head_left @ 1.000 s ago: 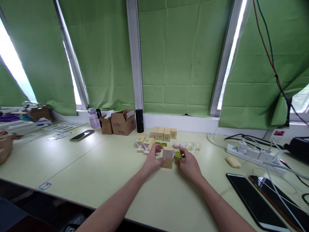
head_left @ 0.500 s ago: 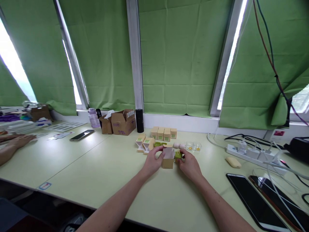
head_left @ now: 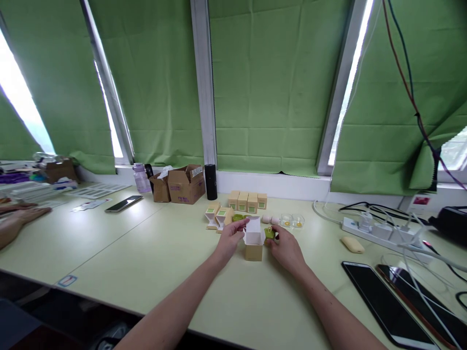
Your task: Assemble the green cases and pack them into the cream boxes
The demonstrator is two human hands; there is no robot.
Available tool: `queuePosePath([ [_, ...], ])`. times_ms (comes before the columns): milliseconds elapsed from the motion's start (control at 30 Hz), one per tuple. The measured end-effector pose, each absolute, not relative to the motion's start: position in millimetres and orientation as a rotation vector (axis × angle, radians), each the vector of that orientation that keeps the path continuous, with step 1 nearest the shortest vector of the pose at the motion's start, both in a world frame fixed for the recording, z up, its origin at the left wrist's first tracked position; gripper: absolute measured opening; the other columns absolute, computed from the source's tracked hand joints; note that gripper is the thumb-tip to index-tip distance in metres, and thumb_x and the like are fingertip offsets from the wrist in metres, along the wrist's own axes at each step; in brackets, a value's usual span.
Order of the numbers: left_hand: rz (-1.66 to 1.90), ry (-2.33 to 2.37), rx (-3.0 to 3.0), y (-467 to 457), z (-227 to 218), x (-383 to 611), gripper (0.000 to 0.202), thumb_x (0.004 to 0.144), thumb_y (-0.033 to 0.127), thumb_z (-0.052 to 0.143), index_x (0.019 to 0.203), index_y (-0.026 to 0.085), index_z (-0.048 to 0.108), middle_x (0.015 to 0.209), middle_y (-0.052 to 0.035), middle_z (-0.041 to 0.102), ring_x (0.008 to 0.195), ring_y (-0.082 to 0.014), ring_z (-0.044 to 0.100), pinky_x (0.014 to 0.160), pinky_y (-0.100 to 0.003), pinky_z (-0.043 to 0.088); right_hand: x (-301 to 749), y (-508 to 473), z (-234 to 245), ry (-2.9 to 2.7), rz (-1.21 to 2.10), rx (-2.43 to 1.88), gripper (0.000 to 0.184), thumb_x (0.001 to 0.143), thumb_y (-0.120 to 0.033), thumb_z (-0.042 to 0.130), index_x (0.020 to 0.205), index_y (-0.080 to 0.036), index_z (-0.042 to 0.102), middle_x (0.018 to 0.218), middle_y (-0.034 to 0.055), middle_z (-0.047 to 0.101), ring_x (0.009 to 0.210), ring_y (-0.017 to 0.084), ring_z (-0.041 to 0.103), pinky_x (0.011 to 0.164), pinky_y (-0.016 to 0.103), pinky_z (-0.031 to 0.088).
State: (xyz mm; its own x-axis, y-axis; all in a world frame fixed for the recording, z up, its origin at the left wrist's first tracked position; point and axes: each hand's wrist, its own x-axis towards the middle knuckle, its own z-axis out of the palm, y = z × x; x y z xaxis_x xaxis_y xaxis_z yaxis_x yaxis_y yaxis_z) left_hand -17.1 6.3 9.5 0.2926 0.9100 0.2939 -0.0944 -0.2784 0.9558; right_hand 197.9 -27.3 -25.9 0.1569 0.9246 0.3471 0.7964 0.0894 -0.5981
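At the far left we saw a co-worker's hand [head_left: 27, 216] laid flat on the table [head_left: 120, 248], well apart from ours. Next we had a phone [head_left: 124, 204] lying near the seam, then a purple bottle [head_left: 141, 179], a brown carton [head_left: 187, 187] with its flaps up, and a black cylinder [head_left: 210, 182] standing beside it.

Nearer the middle we found two small opened boxes [head_left: 224, 217] side by side. Our left hand [head_left: 228, 240] was bent around the upper left edge of a small kraft box [head_left: 253, 253], gripping it between thumb and fingers by its raised lid. That box sat in front of us, its white inside showing. Behind it we had a group of closed boxes [head_left: 242, 202] and some green pieces [head_left: 238, 218].

Just right of the box, our right hand [head_left: 287, 247] pinched a small green item [head_left: 269, 234] in its fingertips, outside the box. Beyond that hand we had pink pieces [head_left: 266, 219] and clear containers [head_left: 298, 222] with yellow inside.

Farther right we saw a beige case [head_left: 352, 244], a white power strip [head_left: 383, 234] crowded with plugs, and a dark-screened phone [head_left: 386, 304] near the table edge.
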Motion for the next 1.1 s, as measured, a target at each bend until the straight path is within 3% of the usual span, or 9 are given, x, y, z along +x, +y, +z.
queuePosePath([
  [200,1.157,0.856,1.478,13.8,4.7,-17.8,0.070,0.058,0.009,0.051,0.124,0.012,0.075,0.108,-0.0090,0.077,0.101,-0.0229,0.066,0.094,-0.034,0.050,198.4,-27.3,-24.9,-1.667,0.227,-1.714,0.045,0.085,-0.025,0.059,0.129,-0.020,0.063,0.125,0.0086,0.071,0.109,0.026,0.066,0.090,0.034,0.050],
  [400,1.136,0.871,1.485,18.7,0.0,-18.1,0.072,0.056,0.007,0.050,0.123,0.013,0.076,0.110,-0.0089,0.077,0.099,-0.0222,0.066,0.092,-0.033,0.051,199.2,-26.4,-26.2,-1.587,0.213,-1.642,0.039,0.083,-0.027,0.061,0.121,-0.022,0.067,0.117,0.0088,0.074,0.099,0.026,0.069,0.087,0.038,0.053],
  [567,1.119,0.890,1.483,20.2,-0.8,-17.6,0.074,0.056,0.005,0.050,0.124,0.014,0.075,0.111,-0.0087,0.076,0.098,-0.0216,0.066,0.090,-0.032,0.051,202.0,-26.0,-14.2,-1.285,0.313,-1.452,0.036,0.083,-0.037,0.065,0.115,-0.021,0.067,0.103,0.0091,0.075,0.082,0.025,0.070,0.075,0.041,0.059],
  [767,1.107,0.906,1.474,19.9,-0.4,-17.4,0.074,0.056,0.005,0.050,0.125,0.013,0.075,0.113,-0.0104,0.076,0.099,-0.0220,0.065,0.083,-0.030,0.050,194.9,-39.2,10.9,-1.042,0.616,-0.963,0.052,0.076,-0.052,0.080,0.114,-0.021,0.065,0.112,0.0093,0.071,0.093,0.025,0.070,0.059,0.037,0.066],
  [1100,1.089,0.830,1.512,17.6,-0.9,-18.0,0.075,0.056,0.006,0.049,0.126,0.016,0.075,0.117,-0.0090,0.076,0.102,-0.0229,0.066,0.094,-0.035,0.050,169.3,-60.3,19.7,-1.251,0.734,-0.857,0.047,0.084,-0.047,0.077,0.121,-0.024,0.061,0.119,0.0102,0.068,0.095,0.025,0.072,0.046,0.024,0.055],
])
